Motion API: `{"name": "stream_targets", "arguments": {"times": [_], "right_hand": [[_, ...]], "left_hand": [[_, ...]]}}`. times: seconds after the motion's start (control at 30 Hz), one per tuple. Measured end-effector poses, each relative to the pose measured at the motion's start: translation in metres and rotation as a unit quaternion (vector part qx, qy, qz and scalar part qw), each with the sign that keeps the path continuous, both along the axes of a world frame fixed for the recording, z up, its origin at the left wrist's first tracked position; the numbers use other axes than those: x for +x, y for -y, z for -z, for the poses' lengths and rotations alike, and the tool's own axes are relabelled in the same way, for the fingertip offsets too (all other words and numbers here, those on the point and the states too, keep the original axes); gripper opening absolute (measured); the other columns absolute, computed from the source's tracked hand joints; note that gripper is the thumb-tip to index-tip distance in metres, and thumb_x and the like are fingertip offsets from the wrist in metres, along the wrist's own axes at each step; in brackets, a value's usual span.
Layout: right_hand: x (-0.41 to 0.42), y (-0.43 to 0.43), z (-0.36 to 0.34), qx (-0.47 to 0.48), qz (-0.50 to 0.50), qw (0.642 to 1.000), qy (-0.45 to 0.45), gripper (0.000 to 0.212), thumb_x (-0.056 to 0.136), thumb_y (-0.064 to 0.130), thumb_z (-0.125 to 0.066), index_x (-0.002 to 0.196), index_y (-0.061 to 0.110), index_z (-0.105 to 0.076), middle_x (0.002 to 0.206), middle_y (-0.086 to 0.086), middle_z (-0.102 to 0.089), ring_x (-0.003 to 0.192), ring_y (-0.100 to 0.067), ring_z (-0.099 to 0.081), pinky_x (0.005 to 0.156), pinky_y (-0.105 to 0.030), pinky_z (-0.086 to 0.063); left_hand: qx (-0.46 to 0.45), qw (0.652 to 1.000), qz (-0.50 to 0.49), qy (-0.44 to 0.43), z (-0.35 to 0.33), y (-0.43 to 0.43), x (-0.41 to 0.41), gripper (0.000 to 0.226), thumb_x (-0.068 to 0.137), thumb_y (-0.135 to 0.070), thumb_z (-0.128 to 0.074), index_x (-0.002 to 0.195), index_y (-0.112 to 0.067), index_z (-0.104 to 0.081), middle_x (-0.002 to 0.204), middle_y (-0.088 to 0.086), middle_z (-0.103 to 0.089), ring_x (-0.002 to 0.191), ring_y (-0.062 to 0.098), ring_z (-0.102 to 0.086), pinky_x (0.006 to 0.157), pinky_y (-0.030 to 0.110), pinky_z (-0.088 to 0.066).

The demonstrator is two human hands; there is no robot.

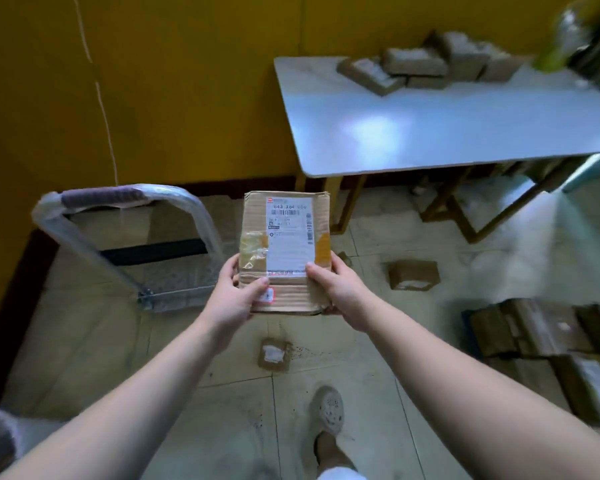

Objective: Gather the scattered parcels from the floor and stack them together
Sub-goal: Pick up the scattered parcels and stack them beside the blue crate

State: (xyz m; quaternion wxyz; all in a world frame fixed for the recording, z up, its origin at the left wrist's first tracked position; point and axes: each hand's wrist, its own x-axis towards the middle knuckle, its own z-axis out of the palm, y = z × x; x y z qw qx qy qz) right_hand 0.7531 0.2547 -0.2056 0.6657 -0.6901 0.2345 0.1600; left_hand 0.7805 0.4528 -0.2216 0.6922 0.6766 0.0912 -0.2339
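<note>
Above two small floor parcels [273,354], both hands [234,292] [340,289] clamp a labelled box [284,251] beside a trolley [132,237].

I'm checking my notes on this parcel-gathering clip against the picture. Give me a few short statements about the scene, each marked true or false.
1. Both hands hold one parcel. True: left hand and right hand grip its near end.
2. The held parcel has no label. False: a white barcode label faces up.
3. Small parcels lie on the floor. True: one below the hands, another to the right.
4. The table is bare. False: parcels sit at its far edge.
</note>
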Motion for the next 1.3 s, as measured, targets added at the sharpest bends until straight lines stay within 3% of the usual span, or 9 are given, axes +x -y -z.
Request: {"name": "stream_targets", "arguments": {"times": [0.1, 0.3, 0.43, 0.53, 0.73, 0.83, 1.03, 1.13, 1.3], "right_hand": [[-0.053, 0.014, -0.032, -0.005, 0.050, 0.998, 0.023, 0.022, 0.090, 0.036, -0.062, 0.111, 0.042, -0.057, 0.108, 0.006, -0.067, 0.090, -0.017, -0.067, 0.065, -0.035, -0.058], [-0.150, 0.053, -0.083, -0.039, 0.149, 0.987, 0.052, 0.022, 0.092, 0.041, -0.058, 0.114, 0.040, -0.056, 0.104, 0.006, -0.067, 0.088, -0.016, -0.066, 0.057, -0.026, -0.052], [-0.212, 0.092, -0.108, -0.051, 0.190, 0.978, 0.072, 0.033, 0.089, 0.048, -0.059, 0.120, 0.039, -0.052, 0.109, 0.004, -0.064, 0.086, -0.015, -0.062, 0.054, -0.024, -0.049], [-0.266, 0.128, -0.118, -0.076, 0.215, 0.971, 0.072, 0.035, 0.089, 0.045, -0.061, 0.120, 0.034, -0.051, 0.109, 0.005, -0.063, 0.090, -0.014, -0.061, 0.062, -0.030, -0.051], [-0.392, 0.220, -0.132, -0.156, 0.306, 0.932, 0.119, 0.004, 0.094, 0.028, -0.057, 0.097, 0.031, -0.056, 0.105, 0.007, -0.066, 0.093, -0.014, -0.063, 0.083, -0.035, -0.052], [-0.451, 0.266, -0.138, -0.232, 0.314, 0.913, 0.121, 0.015, 0.096, 0.033, -0.053, 0.111, 0.033, -0.056, 0.111, 0.009, -0.061, 0.106, -0.017, -0.058, 0.092, -0.033, -0.046], [-0.505, 0.335, -0.141, -0.260, 0.322, 0.902, 0.126, 0.028, 0.096, 0.036, -0.053, 0.124, 0.038, -0.048, 0.101, 0.030, -0.050, 0.108, -0.009, -0.053, 0.072, -0.014, -0.039], [-0.503, 0.361, -0.137, -0.310, 0.303, 0.893, 0.118, 0.064, 0.095, 0.039, -0.053, 0.147, 0.046, -0.016, 0.115, 0.026, -0.041, 0.109, -0.003, -0.040, 0.088, -0.020, -0.035], [-0.477, 0.422, -0.120, -0.358, 0.252, 0.896, 0.071, 0.074, 0.095, 0.036, -0.051, 0.149, 0.044, -0.001, 0.154, 0.009, -0.027, 0.136, -0.017, -0.033, 0.109, -0.036, -0.029]], "left_hand": [[0.005, 0.997, 0.083, -0.004, -0.029, 0.015, -0.028, 0.061, 0.086, -0.026, -0.067, 0.133, -0.044, -0.033, 0.108, -0.009, -0.070, 0.092, 0.019, -0.070, 0.077, 0.044, -0.054], [0.031, 0.982, 0.187, 0.018, -0.086, 0.072, -0.088, 0.064, 0.068, -0.050, -0.068, 0.126, -0.047, -0.041, 0.096, -0.012, -0.072, 0.088, 0.019, -0.068, 0.074, 0.039, -0.048], [0.021, 0.965, 0.255, 0.061, -0.120, 0.120, -0.133, 0.077, 0.060, -0.059, -0.067, 0.130, -0.047, -0.038, 0.107, -0.012, -0.070, 0.095, 0.020, -0.068, 0.072, 0.041, -0.050], [0.002, 0.956, 0.280, 0.083, -0.137, 0.169, -0.173, 0.081, 0.063, -0.056, -0.069, 0.135, -0.044, -0.035, 0.116, -0.006, -0.067, 0.104, 0.027, -0.065, 0.088, 0.057, -0.050], [0.016, 0.938, 0.335, 0.091, -0.145, 0.285, -0.281, 0.064, 0.083, -0.050, -0.064, 0.137, -0.045, -0.030, 0.115, -0.006, -0.066, 0.101, 0.023, -0.063, 0.077, 0.040, -0.047], [0.012, 0.930, 0.357, 0.083, -0.141, 0.337, -0.332, 0.061, 0.086, -0.045, -0.064, 0.137, -0.043, -0.030, 0.110, -0.007, -0.068, 0.094, 0.020, -0.064, 0.079, 0.039, -0.047], [0.028, 0.926, 0.370, 0.070, -0.142, 0.411, -0.378, 0.070, 0.083, -0.050, -0.065, 0.140, -0.046, -0.024, 0.101, -0.008, -0.070, 0.090, 0.016, -0.068, 0.081, 0.041, -0.053], [0.042, 0.928, 0.363, 0.076, -0.141, 0.443, -0.372, 0.071, 0.084, -0.052, -0.062, 0.142, -0.047, -0.020, 0.104, -0.005, -0.070, 0.092, 0.019, -0.066, 0.082, 0.042, -0.053], [0.041, 0.933, 0.351, 0.067, -0.124, 0.509, -0.349, 0.064, 0.090, -0.048, -0.057, 0.141, -0.057, -0.018, 0.110, -0.005, -0.068, 0.079, 0.014, -0.067, 0.059, 0.029, -0.048]]}}
